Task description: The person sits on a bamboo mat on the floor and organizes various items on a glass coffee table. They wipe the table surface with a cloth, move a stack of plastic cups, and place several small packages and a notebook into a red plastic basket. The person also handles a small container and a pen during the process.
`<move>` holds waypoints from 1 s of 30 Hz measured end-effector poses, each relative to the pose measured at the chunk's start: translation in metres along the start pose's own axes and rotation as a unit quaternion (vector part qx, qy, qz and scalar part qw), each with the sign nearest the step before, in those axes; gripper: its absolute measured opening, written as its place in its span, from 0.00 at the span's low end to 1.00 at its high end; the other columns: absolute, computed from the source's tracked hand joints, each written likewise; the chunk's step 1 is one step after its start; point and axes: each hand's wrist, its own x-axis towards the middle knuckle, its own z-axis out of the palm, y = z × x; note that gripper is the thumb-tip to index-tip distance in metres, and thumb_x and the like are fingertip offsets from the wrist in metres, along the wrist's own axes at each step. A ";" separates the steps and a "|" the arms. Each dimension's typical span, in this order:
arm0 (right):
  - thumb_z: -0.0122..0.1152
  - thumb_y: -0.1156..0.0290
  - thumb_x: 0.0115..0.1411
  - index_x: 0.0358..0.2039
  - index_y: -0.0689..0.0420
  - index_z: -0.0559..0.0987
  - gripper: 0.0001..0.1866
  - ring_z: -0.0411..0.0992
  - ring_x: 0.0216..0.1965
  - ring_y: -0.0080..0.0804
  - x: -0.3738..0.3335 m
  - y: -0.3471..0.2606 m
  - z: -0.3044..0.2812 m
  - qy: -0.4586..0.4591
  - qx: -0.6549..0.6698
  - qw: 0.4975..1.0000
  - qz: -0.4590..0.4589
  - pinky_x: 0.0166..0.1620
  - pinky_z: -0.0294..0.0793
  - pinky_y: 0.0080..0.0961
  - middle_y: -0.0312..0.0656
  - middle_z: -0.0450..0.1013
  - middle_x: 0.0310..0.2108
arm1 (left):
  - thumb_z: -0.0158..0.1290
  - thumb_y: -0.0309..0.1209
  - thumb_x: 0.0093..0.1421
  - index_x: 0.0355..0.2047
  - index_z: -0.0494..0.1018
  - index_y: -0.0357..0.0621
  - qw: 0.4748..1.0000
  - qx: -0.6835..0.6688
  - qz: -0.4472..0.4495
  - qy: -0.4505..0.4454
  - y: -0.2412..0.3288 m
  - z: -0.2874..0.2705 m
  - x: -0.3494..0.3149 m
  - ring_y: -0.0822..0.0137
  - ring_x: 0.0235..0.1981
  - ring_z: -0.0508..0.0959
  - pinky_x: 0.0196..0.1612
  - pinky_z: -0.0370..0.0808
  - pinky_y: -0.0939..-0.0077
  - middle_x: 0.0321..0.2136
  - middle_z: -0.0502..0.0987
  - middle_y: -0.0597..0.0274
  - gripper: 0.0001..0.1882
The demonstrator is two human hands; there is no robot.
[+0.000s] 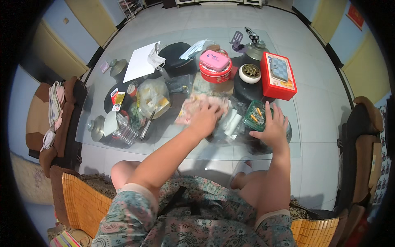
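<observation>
My left hand [205,118] rests on a crumpled, pink patterned sheet that looks like cloth or thin plastic [190,108] in the middle of the glass table. Its fingers are spread and slightly bent, and their tips are partly lost against the pattern. Just right of it lie a white roll-shaped item [233,122] and some clear plastic film. Over the table's right part, my right hand [273,126] is open with fingers and thumb wide apart. Beside its thumb and fingers stands a green glass ashtray [250,119] holding several cigarette butts; whether they touch I cannot tell.
Behind my hands stand a red round tin [214,76] with a pink case [214,60] on it, a white bowl [249,78] and a red box [279,87]. To the left are a filled plastic bag [151,95], scissors [147,125], a clear ribbed plastic item [125,131] and white paper [139,61].
</observation>
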 end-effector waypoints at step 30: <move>0.59 0.72 0.54 0.61 0.58 0.62 0.33 0.52 0.63 0.48 0.004 -0.047 0.009 0.214 0.198 0.953 -0.088 0.64 0.47 0.48 0.49 0.57 0.60 | 0.47 0.27 0.54 0.54 0.69 0.61 0.994 -0.032 -0.035 -0.097 0.026 -0.006 0.016 0.51 0.48 0.70 0.51 0.69 0.58 0.49 0.67 0.56 0.25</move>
